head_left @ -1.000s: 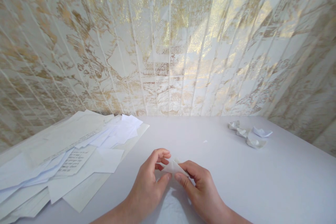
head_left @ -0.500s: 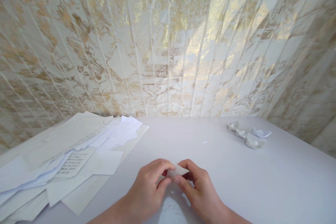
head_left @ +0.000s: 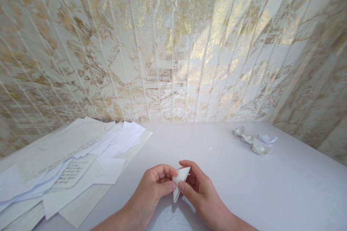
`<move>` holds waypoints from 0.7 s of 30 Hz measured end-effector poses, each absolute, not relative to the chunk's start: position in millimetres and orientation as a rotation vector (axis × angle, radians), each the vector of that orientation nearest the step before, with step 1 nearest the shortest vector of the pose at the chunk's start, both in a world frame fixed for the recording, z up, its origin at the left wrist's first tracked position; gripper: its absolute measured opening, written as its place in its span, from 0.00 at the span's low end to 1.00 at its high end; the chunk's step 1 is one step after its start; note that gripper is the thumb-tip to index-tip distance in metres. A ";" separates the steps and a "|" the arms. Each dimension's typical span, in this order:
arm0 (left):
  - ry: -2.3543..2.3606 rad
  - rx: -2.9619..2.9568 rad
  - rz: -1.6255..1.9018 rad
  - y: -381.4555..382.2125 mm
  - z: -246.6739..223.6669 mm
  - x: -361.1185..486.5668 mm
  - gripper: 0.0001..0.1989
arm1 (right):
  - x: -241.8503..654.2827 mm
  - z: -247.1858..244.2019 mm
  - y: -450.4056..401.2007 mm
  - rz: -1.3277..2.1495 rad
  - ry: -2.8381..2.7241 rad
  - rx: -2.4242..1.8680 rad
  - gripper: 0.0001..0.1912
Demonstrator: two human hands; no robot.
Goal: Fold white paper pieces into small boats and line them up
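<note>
A small piece of folded white paper is held up between both hands, close above the white table. Its outline is triangular, with one point hanging down and several layers along the right edge. My left hand pinches its left side, thumb in front and index finger along the top. On the right side, my right hand grips it with the thumb pressed on the front face. The right fingertips are partly hidden behind the paper.
Loose sheets and scraps of paper lie in a spread pile at the left. Several small folded paper boats sit at the back right of the table. A tiny white scrap lies mid-table. Patterned curtain-like cloth rises behind.
The folded paper has been turned: its point, which aimed right, now hangs downward, and more of its front face shows. Both hands have shifted their grip slightly. The view has moved a little.
</note>
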State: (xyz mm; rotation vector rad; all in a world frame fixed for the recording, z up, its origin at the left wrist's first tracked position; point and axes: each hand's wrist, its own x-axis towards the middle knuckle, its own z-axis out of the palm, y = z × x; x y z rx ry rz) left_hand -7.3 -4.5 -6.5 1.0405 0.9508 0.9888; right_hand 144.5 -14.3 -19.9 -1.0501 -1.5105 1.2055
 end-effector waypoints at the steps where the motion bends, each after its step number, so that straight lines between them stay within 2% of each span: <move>1: 0.947 1.024 0.990 -4.4 -6.6 -7.2 0.07 | 143.7 -20.8 -13.8 1.258 -1.461 -1.018 0.19; 5: 0.960 1.036 0.996 -4.2 -7.5 -6.7 0.07 | 140.5 -19.4 -13.2 1.345 -1.335 -0.932 0.22; 13: 0.963 1.498 1.013 -5.2 -6.9 -10.6 0.07 | 141.6 -16.1 -13.9 1.188 -1.464 -1.010 0.11; 16: 1.026 1.779 1.034 -8.8 -2.0 -11.5 0.09 | 141.9 -14.9 -16.0 1.190 -1.478 -1.018 0.10; 21: 1.130 1.919 0.992 -10.9 4.1 -8.8 0.05 | 141.2 -13.5 -18.2 1.206 -1.482 -1.014 0.12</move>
